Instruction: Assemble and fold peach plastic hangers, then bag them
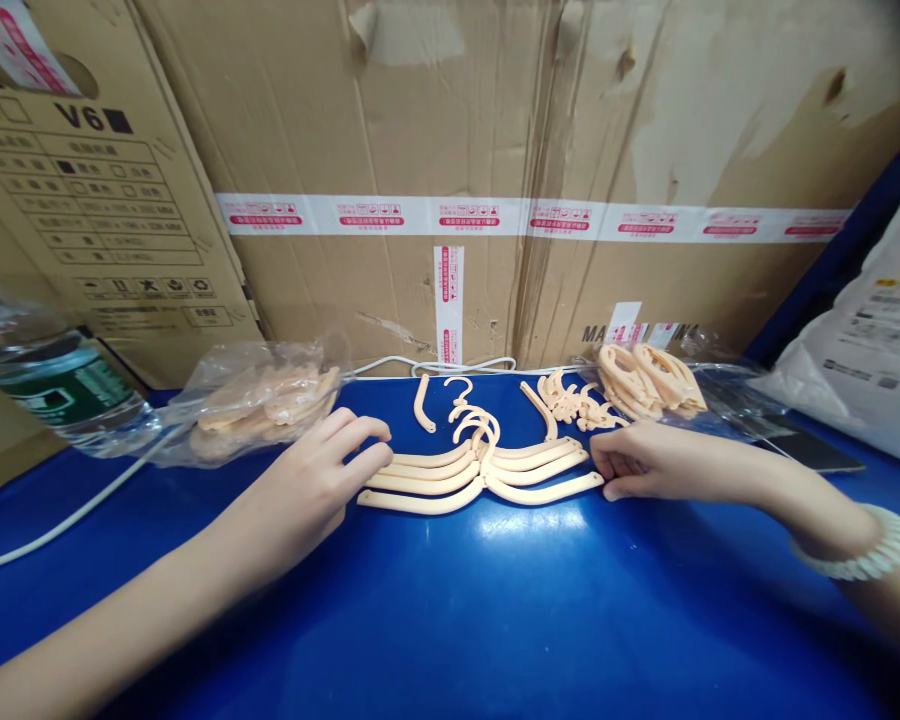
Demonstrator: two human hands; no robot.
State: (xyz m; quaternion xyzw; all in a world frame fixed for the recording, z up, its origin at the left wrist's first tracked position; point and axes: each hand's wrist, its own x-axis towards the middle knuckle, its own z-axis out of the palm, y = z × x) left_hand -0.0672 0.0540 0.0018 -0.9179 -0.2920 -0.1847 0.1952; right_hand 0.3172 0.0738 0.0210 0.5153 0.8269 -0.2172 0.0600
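Note:
Several cream plastic folding clothes hangers [420, 485] lie spread in a row on the blue table, their arms stretched out sideways and hooks [483, 425] pointing away from me. My left hand [326, 470] is at their left ends, its fingers bent over and against the tips, hiding some of them. At the right ends, my right hand [634, 460] has its fingers curled beside the tips, with the thumb low near the front hanger's end. Behind the row lie a loose hanger arm [423, 405], a loose hook [459, 388] and another arm [540, 410].
A pile of small hooks [566, 395] lies behind my right hand, beside bagged hanger parts [649, 380]. Another clear bag of parts [262, 400] sits left, near a water bottle [60, 385] and white cable [82, 515]. Cardboard boxes [360, 290] wall the back; a white package [870, 310] stands right.

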